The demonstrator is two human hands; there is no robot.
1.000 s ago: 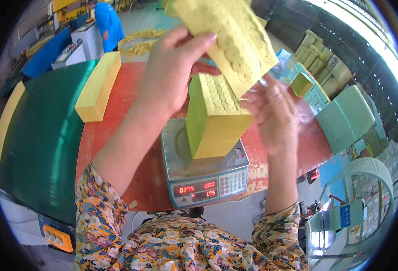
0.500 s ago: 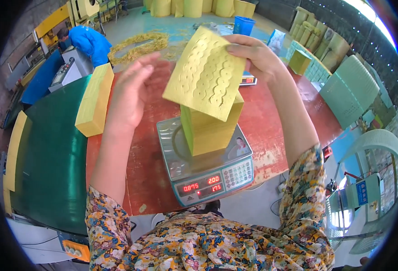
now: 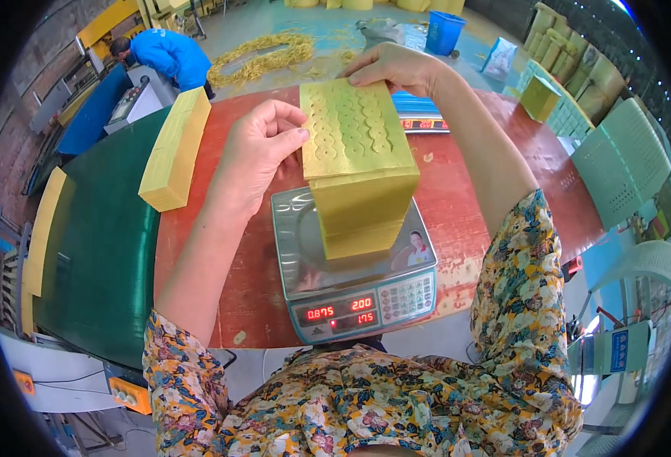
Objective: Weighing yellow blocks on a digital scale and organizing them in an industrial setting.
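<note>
A tall stack of yellow paper (image 3: 366, 217) stands on the steel pan of a digital scale (image 3: 293, 263) with lit red digits. On its top lie yellow paper sheets (image 3: 358, 152) punched with rows of coin-shaped cuts, slightly out of line with the stack below. My left hand (image 3: 258, 148) is closed at their left edge, thumb and fingertips pinching the paper. Across the far edge, my right hand (image 3: 404, 67) grips the same sheets between thumb and bent fingers; some of its fingertips are hidden.
The scale rests on a worn red table (image 3: 236, 305). Behind the stack sits a second scale (image 3: 425, 126). Long yellow paper stacks (image 3: 175, 152) lie left, by a green belt (image 3: 95, 251). Another person in blue (image 3: 172, 57) bends over a machine. A blue bin (image 3: 444, 34) stands beyond.
The punched sheets, held tilted above the stack by my right hand, have come down flat onto its top. My left hand has moved in and taken their left edge. The view has shifted slightly.
</note>
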